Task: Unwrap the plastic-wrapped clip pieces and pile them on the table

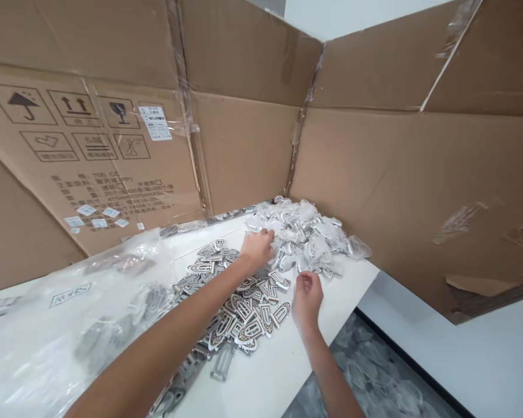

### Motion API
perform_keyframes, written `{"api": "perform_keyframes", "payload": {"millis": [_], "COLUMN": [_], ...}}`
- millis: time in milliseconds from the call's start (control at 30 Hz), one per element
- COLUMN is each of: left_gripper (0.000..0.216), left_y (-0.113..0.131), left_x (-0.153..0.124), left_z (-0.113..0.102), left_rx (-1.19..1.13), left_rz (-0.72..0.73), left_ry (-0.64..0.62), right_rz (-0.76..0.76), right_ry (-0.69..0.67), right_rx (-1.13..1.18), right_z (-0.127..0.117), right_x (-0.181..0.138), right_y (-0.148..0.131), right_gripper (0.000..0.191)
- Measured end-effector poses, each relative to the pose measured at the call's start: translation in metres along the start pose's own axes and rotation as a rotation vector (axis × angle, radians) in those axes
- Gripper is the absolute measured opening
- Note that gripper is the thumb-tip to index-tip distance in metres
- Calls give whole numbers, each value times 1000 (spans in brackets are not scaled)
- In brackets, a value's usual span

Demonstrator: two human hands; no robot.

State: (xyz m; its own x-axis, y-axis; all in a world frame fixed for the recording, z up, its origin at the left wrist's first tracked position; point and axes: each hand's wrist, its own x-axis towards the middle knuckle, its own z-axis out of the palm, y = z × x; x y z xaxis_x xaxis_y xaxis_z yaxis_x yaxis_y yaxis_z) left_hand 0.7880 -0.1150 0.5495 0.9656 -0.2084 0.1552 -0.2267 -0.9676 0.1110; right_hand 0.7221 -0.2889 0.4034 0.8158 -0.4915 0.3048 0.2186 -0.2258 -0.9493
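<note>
My left hand (258, 248) reaches across a heap of loose arch-shaped pieces (244, 313), silvery or white with a brown scroll pattern and slots. Its fingers are curled together at the edge of a second heap, pieces in clear plastic wrapping (309, 238). Whatever those fingers hold, if anything, is hidden. Just in front of the wrapped heap, my right hand (308, 293) hovers over or rests on the white table (283, 366), fingers bent and pressed together. I cannot make out anything in them. A plain grey piece (222, 363) lies at the near side of the loose heap.
Tall cardboard walls (244, 151) enclose the table's back and right. A large clear plastic bag (70, 331) with grey pieces inside covers the left side. Below the table's right edge, a dark-rimmed container (370, 371) holds many clear plastic-wrapped things.
</note>
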Motion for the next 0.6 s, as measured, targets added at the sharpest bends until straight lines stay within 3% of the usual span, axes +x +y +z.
{"api": "perform_keyframes", "payload": {"millis": [133, 267, 600], "left_gripper": [21, 27, 20], "left_y": [-25, -45, -56], "left_x": [-2, -10, -25], "left_z": [-17, -34, -71], "left_rx": [-47, -95, -39], "left_rz": [-99, -177, -108], "left_ry": [3, 25, 100], "right_rz": [40, 50, 19], "right_ry": [-43, -87, -186], "right_rx": [7, 5, -19], "right_z": [-3, -5, -4], "right_x": [-2, -4, -5], "right_y": [1, -1, 2], "right_gripper": [25, 26, 24]}}
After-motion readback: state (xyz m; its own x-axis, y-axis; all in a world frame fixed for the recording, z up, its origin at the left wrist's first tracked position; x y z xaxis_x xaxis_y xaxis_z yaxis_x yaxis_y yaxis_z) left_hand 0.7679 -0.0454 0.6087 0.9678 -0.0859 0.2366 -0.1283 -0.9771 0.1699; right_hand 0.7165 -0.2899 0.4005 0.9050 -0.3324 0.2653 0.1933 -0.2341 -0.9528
